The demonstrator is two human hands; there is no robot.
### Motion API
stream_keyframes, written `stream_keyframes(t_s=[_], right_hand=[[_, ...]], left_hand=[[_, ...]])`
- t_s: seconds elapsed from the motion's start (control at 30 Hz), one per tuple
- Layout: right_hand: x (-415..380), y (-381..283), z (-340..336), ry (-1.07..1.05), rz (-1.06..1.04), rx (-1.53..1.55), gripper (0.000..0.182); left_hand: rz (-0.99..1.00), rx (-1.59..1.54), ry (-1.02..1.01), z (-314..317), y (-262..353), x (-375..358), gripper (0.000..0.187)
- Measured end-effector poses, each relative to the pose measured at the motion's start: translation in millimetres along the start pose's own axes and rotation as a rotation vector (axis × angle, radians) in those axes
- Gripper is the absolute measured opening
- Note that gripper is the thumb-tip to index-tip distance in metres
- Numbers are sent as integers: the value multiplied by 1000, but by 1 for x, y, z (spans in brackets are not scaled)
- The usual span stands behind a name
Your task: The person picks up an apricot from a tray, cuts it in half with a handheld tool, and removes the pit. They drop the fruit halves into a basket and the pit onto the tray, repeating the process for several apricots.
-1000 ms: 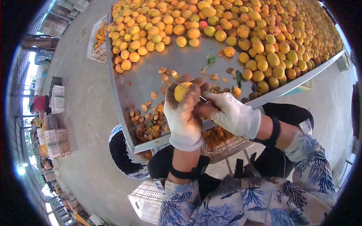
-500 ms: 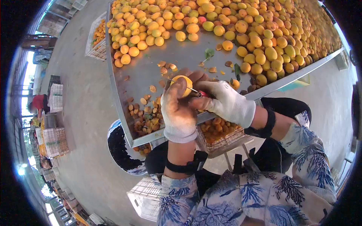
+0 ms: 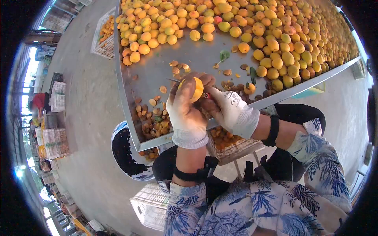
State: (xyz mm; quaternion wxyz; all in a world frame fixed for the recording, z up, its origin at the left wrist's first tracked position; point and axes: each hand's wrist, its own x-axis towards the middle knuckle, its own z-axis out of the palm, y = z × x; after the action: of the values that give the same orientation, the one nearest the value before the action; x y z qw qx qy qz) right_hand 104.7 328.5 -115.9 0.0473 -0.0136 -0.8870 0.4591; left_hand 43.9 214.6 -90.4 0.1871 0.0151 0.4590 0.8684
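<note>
Fingers first: the left hand (image 3: 185,112), in a grimy white glove, has its fingers curled tight around a single yellow apricot (image 3: 195,89), cupping it just above the near edge of the tabletop (image 3: 189,59). Right beside it, at three o'clock, the right hand (image 3: 230,112), white-gloved too, has its fingers closed on a small knife (image 3: 204,95); a sliver of red handle peeks out between the two hands, and a thin blade tip shows on the fruit's far side at about ten o'clock, so the blade looks to run through or behind the apricot. How deep it sits in the flesh I cannot tell.

Moving outward: at seven to eight o'clock from the hands, a scatter of brown pits (image 3: 155,122) and scraps lies on the bare metal. At twelve through two o'clock, the big heap of apricots (image 3: 252,27) covers the far half of the tabletop. A green leaf (image 3: 224,55) lies at about one o'clock on the open metal between the hands and the heap.

Below the tabletop's edge, at five o'clock from the hands, a crate (image 3: 232,143) holds cut fruit. At eight o'clock, on the concrete floor, sits a dark round tub (image 3: 126,151). White plastic crates (image 3: 151,206) stand at six o'clock, by the person's blue-patterned sleeve (image 3: 185,212).
</note>
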Motion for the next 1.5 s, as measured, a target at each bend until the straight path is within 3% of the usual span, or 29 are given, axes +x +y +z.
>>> stream_keyframes(t_s=[0.07, 0.13, 0.23, 0.4, 0.5, 0.57, 0.63, 0.77, 0.9, 0.97, 1.0, 1.13, 1.2, 1.23, 1.3, 1.37, 1.4, 1.47, 1.5], right_hand=[[0, -1, 3, 24, -21, 93, 31], [-1, -17, -11, -90, 106, 367, 36], [0, -4, -14, -100, 3, 405, 42], [-2, -7, -24, -171, 83, 488, 47], [-6, -12, -27, -136, 205, 702, 51], [-5, -12, -31, -235, 365, 892, 55], [-5, 0, -34, -295, 454, 928, 57], [-4, 4, -46, -435, 637, 889, 63], [-4, -21, -62, -251, 454, 874, 53], [-2, -15, -82, -275, 238, 423, 35], [-1, -22, -97, -247, 301, 470, 26], [5, -31, -108, 19, 220, 513, 35], [7, -26, -99, 219, -150, -70, 39], [10, -14, -91, 173, -182, -79, 40], [11, -7, -88, 132, -67, 87, 37], [14, -2, -86, 58, 131, 422, 28], [13, -4, -90, 61, 134, 420, 28], [11, -12, -100, -27, 569, 654, 29], [10, -10, -100, -26, 574, 653, 29]], left_hand=[[-78, -70, 6, -4, 3, 0, 37], [8, -66, -126, -3, 4, -4, 40], [-73, -166, -137, 4, 11, -9, 46], [-98, -216, -238, 1, 8, -3, 51], [-132, -218, -262, 2, 10, -6, 54], [-147, -228, -273, 4, 9, -6, 56], [-29, -138, -320, 6, 8, -5, 67], [-116, -150, -293, 9, 11, -9, 70], [-102, -247, -324, 6, 10, -5, 72], [-83, -258, -305, 4, 12, -1, 71], [-91, -291, -303, 2, 15, 0, 70], [-91, -228, -234, 21, 15, -13, 73], [-143, -207, -328, 21, 1, -12, 77], [-64, -41, -373, 22, -4, -13, 79], [114, 290, -460, 24, -9, -15, 82], [14, 186, -471, 22, -8, -10, 83], [-81, 79, -475, 23, -7, -9, 84], [-101, 139, -429, 31, -2, -13, 83], [-87, 263, -436, 28, -1, -12, 82]])
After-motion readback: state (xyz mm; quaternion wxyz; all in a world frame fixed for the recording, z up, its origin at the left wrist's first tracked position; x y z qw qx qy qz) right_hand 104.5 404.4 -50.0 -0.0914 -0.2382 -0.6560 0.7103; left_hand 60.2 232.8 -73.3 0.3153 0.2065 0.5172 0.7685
